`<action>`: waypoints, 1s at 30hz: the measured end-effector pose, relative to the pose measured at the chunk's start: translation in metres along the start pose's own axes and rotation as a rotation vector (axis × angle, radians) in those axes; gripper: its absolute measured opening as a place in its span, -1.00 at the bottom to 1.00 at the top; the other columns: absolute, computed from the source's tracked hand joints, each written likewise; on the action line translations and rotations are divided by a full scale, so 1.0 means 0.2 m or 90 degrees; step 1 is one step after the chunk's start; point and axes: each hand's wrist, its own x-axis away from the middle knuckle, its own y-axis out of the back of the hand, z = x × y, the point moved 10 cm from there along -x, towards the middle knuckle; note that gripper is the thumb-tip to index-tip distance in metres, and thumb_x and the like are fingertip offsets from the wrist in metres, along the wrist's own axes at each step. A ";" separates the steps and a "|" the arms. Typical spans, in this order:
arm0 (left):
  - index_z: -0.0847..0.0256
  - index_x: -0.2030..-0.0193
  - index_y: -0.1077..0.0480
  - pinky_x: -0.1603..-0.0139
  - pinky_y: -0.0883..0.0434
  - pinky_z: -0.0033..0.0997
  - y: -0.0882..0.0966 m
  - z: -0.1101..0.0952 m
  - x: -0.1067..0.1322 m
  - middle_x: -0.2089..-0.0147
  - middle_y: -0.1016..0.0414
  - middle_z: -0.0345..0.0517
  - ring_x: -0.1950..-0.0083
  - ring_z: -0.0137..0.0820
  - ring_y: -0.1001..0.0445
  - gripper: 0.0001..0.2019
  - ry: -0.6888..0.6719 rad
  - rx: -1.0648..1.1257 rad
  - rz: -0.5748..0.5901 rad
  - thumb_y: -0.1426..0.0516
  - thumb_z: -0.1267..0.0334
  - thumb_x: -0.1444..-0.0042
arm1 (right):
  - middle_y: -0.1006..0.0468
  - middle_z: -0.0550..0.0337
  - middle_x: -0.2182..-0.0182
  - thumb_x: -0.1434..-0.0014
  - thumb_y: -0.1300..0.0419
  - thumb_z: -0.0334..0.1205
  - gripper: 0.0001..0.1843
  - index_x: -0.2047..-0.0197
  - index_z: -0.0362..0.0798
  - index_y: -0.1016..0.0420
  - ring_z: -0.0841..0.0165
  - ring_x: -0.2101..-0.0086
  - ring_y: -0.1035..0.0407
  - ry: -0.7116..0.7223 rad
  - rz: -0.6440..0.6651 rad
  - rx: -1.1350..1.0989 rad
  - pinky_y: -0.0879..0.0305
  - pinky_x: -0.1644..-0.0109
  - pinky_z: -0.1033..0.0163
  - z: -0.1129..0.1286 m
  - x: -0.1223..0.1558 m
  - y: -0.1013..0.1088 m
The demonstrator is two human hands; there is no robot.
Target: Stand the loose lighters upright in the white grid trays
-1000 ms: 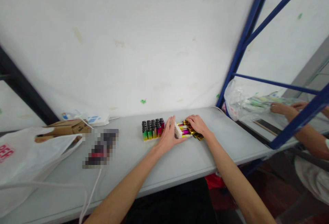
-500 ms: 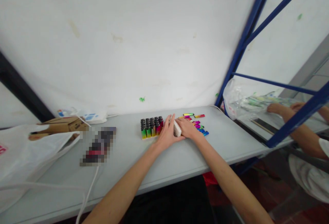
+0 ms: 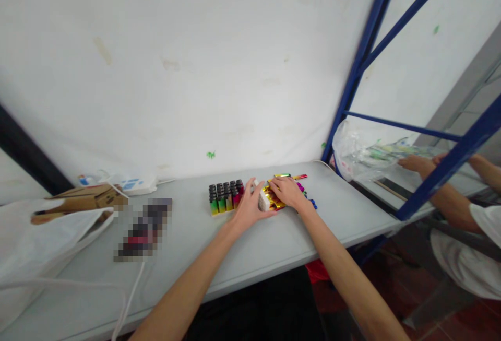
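Left hand gripping a slim, pale block.
Right of the block, the right hand lies over glossy gold strips, its grip unclear; left of it, black-capped lighters stand in tight rows.

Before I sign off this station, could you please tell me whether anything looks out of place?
Mildly: shiny pieces lie loose at mixed angles beside the right hand, unlike the neat upright rows of black-topped items. Nothing visible looks broken.

Both forearms are bare, the lap black-clad
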 end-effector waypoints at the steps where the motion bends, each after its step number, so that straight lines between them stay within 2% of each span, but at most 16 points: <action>1: 0.14 -0.54 -0.19 -0.64 -0.12 0.13 -0.01 0.00 0.00 -0.63 0.10 0.33 -0.65 0.19 -0.06 0.10 -0.002 0.002 0.001 -0.54 -0.11 0.06 | -0.67 -0.03 0.07 -0.62 0.10 -0.18 -0.55 0.03 -0.09 -0.62 0.19 0.00 -0.51 0.009 -0.014 -0.008 -0.28 -0.19 0.14 0.03 0.00 0.01; 5: 0.06 -0.54 -0.18 -0.63 -0.14 0.14 -0.02 0.01 0.00 -0.64 0.10 0.25 -0.65 0.17 -0.08 0.12 -0.008 0.010 0.002 -0.56 -0.09 0.10 | -0.62 -0.11 -0.11 -0.53 -0.07 -0.26 -0.70 -0.13 -0.13 -0.59 0.13 -0.11 -0.47 0.089 0.003 -0.017 -0.25 -0.29 0.06 0.18 0.01 -0.05; 7: 0.05 -0.52 -0.20 -0.62 -0.17 0.15 -0.01 0.01 0.00 -0.63 0.09 0.24 -0.62 0.17 -0.14 0.10 -0.006 0.005 -0.002 -0.57 -0.07 0.11 | -0.59 -0.15 -0.15 -0.49 -0.13 -0.26 -0.71 -0.17 -0.12 -0.57 0.08 -0.13 -0.44 0.103 0.020 0.004 -0.26 -0.30 0.01 0.21 0.02 -0.09; 13: 0.11 -0.41 -0.35 -0.60 -0.26 0.08 0.06 -0.04 0.02 -0.60 0.03 0.20 -0.55 0.15 -0.27 -0.11 -0.029 -0.055 -0.025 -0.53 0.05 0.04 | -0.58 -0.10 -0.02 -0.60 0.03 -0.13 -0.64 -0.05 -0.06 -0.57 0.09 -0.11 -0.39 0.061 0.001 0.033 -0.30 -0.24 0.00 0.12 0.02 -0.10; 17: 0.08 -0.39 -0.40 -0.56 -0.32 0.11 0.10 -0.09 0.05 -0.63 0.03 0.18 -0.56 0.18 -0.26 -0.17 -0.051 -0.092 -0.036 -0.51 0.08 0.02 | -0.59 -0.06 0.03 -0.61 0.03 -0.14 -0.64 0.02 -0.06 -0.58 0.14 -0.07 -0.42 0.007 0.000 0.010 -0.29 -0.22 0.06 0.01 0.01 -0.09; 20: 0.04 -0.41 -0.38 -0.51 -0.37 0.15 0.12 -0.11 0.05 -0.65 0.03 0.18 -0.55 0.18 -0.28 -0.18 -0.062 -0.110 -0.030 -0.50 0.09 -0.01 | -0.60 -0.04 0.05 -0.59 -0.01 -0.18 -0.66 0.06 -0.08 -0.59 0.18 -0.05 -0.43 0.009 -0.028 -0.038 -0.27 -0.24 0.08 0.01 0.02 -0.05; 23: 0.00 -0.44 -0.36 -0.48 -0.40 0.19 0.11 -0.12 0.04 -0.66 0.04 0.20 -0.52 0.16 -0.33 -0.14 -0.076 -0.106 -0.004 -0.52 0.08 0.00 | -0.61 -0.05 0.01 -0.56 -0.03 -0.25 -0.70 0.01 -0.10 -0.61 0.18 -0.05 -0.43 0.066 -0.067 -0.090 -0.24 -0.30 0.04 0.09 0.04 -0.03; 25: 0.00 -0.44 -0.36 -0.50 -0.37 0.22 0.10 -0.11 0.03 -0.65 0.05 0.22 -0.52 0.18 -0.34 -0.09 -0.082 -0.091 0.012 -0.55 0.03 0.06 | -0.61 -0.10 -0.02 -0.47 -0.16 -0.27 -0.78 -0.03 -0.12 -0.61 0.12 -0.09 -0.42 0.113 -0.052 -0.095 -0.20 -0.37 -0.06 0.18 0.05 -0.05; 28: 0.03 -0.41 -0.39 -0.54 -0.31 0.22 0.10 -0.11 0.02 -0.65 0.05 0.25 -0.52 0.19 -0.34 -0.07 -0.091 -0.075 0.010 -0.58 0.00 0.11 | -0.58 -0.18 -0.07 -0.25 -0.37 -0.29 -0.67 -0.08 -0.15 -0.61 0.02 -0.14 -0.38 0.149 -0.012 -0.081 -0.16 -0.42 -0.15 0.27 0.06 -0.11; 30: 0.05 -0.38 -0.41 -0.55 -0.31 0.21 0.11 -0.12 0.02 -0.64 0.05 0.25 -0.51 0.18 -0.34 -0.09 -0.094 -0.077 0.002 -0.58 0.03 0.12 | -0.57 -0.19 -0.05 -0.23 -0.38 -0.30 -0.68 -0.06 -0.17 -0.62 0.01 -0.12 -0.37 0.150 -0.006 -0.071 -0.21 -0.38 -0.13 0.29 0.05 -0.13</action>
